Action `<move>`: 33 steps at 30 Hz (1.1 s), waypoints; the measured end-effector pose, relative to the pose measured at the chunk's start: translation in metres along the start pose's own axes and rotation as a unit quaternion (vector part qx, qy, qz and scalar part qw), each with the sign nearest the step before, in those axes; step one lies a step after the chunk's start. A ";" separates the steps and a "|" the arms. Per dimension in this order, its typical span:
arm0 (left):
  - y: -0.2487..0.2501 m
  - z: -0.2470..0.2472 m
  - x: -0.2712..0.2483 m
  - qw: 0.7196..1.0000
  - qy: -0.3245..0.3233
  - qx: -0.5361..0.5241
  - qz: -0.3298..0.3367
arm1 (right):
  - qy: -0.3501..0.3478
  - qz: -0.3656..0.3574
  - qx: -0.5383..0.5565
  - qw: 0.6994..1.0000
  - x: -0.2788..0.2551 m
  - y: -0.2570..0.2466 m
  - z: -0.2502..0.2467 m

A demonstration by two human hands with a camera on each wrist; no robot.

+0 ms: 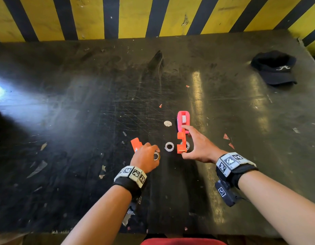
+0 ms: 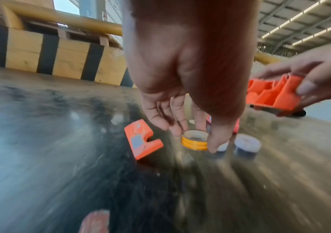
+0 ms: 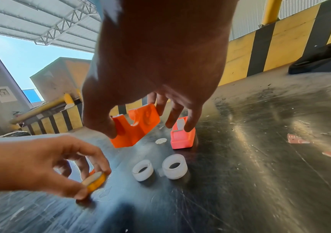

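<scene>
Left hand (image 1: 145, 159) fingertips pinch yellow tape roll (image 2: 194, 142); right hand (image 1: 199, 147) pinches orange dispenser shell (image 3: 140, 128). Seat roll squarely in shell cavity.

Both bare forearms (image 1: 103, 214) stretch forward. The left grip (image 1: 145, 159) hangs knuckles-up, fingertips curled into a pinch; the right grip (image 1: 199, 147) spans wide, thumb and forefinger clamping.

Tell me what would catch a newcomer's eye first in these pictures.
The bright orange dispenser shell gripped by the right hand stands out against the dark table, with a pink tape dispenser standing just beyond it. To its left, the left hand pinches a yellow tape roll. Behind everything, a yellow-and-black striped wall runs along the far edge.
</scene>
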State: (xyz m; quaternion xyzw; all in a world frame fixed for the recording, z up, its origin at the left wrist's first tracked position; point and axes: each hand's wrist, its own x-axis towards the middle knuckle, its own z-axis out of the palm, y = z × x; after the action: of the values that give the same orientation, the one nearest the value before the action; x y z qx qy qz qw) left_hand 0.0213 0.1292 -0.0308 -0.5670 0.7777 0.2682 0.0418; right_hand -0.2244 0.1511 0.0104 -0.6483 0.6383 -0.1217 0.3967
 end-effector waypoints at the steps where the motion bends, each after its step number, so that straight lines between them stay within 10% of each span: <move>1: -0.001 0.006 0.000 1.000 -0.006 0.025 -0.004 | -0.004 0.000 -0.001 1.000 0.000 0.001 0.001; 20: 0.041 0.013 0.066 0.992 -0.061 0.070 0.088 | -0.032 -0.010 -0.006 0.999 -0.007 0.013 -0.004; 26: 0.035 -0.010 0.058 0.971 0.020 -0.238 -0.008 | -0.017 -0.014 -0.001 1.000 -0.017 0.018 -0.008; 33: 0.042 -0.047 0.039 0.895 -0.052 -0.442 -0.020 | 0.009 -0.067 0.025 0.997 -0.011 0.003 -0.006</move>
State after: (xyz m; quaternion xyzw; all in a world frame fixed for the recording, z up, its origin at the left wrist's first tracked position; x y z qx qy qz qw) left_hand -0.0194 0.0831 0.0109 -0.5278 0.5643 0.6124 -0.1673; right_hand -0.2323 0.1590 0.0165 -0.6783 0.5939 -0.1702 0.3978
